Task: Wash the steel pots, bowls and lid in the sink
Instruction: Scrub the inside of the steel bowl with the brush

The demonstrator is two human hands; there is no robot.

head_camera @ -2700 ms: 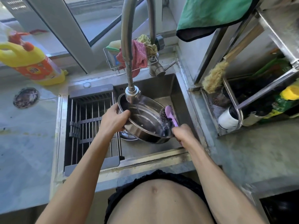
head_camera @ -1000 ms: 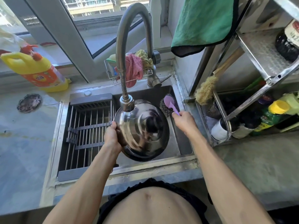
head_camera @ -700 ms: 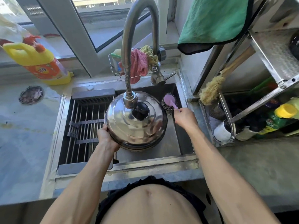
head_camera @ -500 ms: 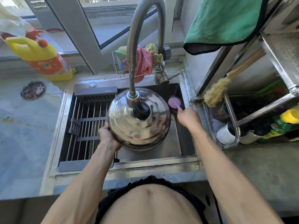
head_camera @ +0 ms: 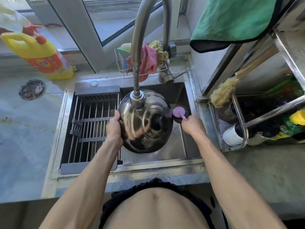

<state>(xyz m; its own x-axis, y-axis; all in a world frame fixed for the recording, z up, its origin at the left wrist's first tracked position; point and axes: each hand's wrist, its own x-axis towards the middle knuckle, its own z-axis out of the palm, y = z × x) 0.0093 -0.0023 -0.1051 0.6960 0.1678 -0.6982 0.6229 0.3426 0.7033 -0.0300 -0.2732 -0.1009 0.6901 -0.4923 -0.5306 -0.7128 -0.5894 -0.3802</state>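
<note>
1. The steel lid [head_camera: 145, 123] hung over the right part of the sink [head_camera: 181, 156], dome side up with its black knob [head_camera: 157, 123] showing, tilted on edge under the faucet head [head_camera: 137, 100].
2. A few seconds before, a pot was being scrubbed inside; by this moment the lid had taken its place, and within the last second it had tipped from lying nearly flat to a steeper angle. That suggested the pot was finished and the lid's outer face was next.
3. The left hand [head_camera: 113, 128] gripped the lid's left rim, thumb over the top, the remaining digits curled underneath.
4. The right hand [head_camera: 192, 125] clamped the handle of the purple scrubber [head_camera: 179, 113], whose dark wire pad sat just beside the lid's right edge. Touching or apart, I could not tell.
5. Whether water was running was unclear.
6. To the left of the lid, a drying rack [head_camera: 92, 123] spanned the sink's other half.
7. On the far side, a wire caddy [head_camera: 142, 63] held cloths; a yellow detergent bottle [head_camera: 41, 55] lay far left on the counter, and a green towel [head_camera: 231, 22] hung at the far right.
</note>
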